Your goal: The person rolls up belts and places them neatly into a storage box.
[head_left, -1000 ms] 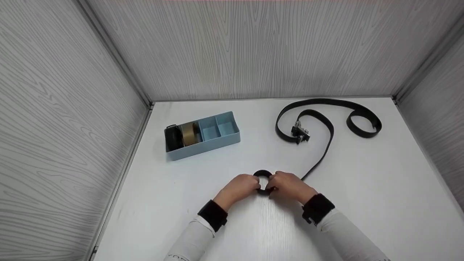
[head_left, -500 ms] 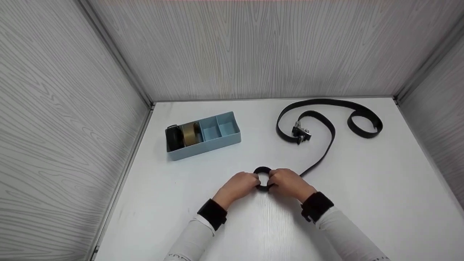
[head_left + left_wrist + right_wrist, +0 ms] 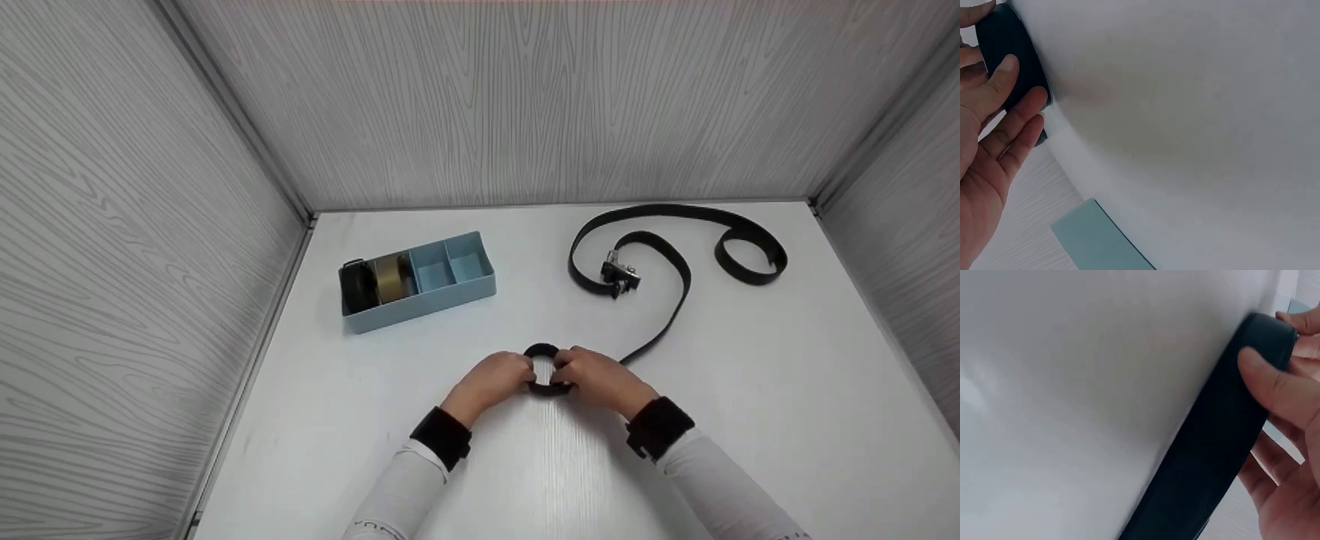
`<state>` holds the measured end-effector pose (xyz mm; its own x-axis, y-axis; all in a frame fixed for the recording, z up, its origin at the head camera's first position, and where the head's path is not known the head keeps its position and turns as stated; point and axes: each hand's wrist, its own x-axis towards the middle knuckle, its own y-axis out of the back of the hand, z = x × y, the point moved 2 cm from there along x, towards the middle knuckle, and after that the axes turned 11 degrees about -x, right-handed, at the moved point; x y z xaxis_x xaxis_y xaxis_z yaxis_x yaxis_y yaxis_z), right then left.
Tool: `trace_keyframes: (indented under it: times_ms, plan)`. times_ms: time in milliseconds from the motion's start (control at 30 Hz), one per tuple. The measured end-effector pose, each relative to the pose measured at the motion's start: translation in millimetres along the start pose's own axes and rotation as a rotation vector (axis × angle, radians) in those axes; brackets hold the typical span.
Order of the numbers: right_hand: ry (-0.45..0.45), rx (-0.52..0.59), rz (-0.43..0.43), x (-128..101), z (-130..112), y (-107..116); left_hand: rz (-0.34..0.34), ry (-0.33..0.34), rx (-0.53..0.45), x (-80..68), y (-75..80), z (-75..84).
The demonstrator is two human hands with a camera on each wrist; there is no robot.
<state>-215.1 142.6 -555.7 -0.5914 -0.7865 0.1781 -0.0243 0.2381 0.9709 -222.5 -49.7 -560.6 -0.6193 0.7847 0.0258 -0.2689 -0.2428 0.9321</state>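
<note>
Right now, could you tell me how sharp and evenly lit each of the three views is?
Head view: sharp, evenly lit, with soft glare on the table before the hands. Left wrist view: the left hand is clear, the rolled belt soft-edged. Right wrist view: the belt's near part blurs; bright table fills most of it.

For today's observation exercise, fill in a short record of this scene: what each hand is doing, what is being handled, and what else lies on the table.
Left hand: fingers curled round the left side of the belt's rolled end
Right hand: fingers curled round its right side
Belt: black; rolled end stands on the table, the rest trails away in loops
Buckle: silver, lying inside a far loop
Blue tray: divided; a black roll and a tan roll in its left compartments
Table: white
</note>
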Motion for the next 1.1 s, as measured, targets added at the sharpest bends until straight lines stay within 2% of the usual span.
trace_keyframes:
  times_ms: [100,200,367,567,733,833,967,1100]
  plan:
    - [0.007,-0.053,0.03,2.7,-1.4,-2.7,0.017,0.022,-0.013,-1.6,1.5,0.7]
    - [0.011,-0.095,0.073,3.7,-2.8,-5.6,0.02,0.039,0.021,-3.2,2.5,3.8]
    - [-0.001,-0.09,0.111,3.5,-3.6,-6.6,0.006,0.021,0.068,-5.3,0.5,10.7]
    - [0.004,-0.019,0.043,0.8,-0.1,-3.2,0.02,-0.028,0.059,-4.1,-2.6,11.0]
    - [-0.001,0.022,0.006,-2.2,2.5,-1.8,-0.009,0.016,0.022,-2.9,-1.5,9.8]
    - [-0.004,0.006,0.021,-1.9,1.2,-3.3,-0.023,0.046,0.063,-2.3,-0.9,12.9]
    - [-0.017,-0.047,0.059,-0.5,-0.6,-5.2,-0.011,0.035,0.132,-0.1,-2.0,18.8]
    - [-0.024,-0.046,0.032,0.4,-0.9,-6.0,-0.006,0.027,0.147,0.3,-4.4,19.1]
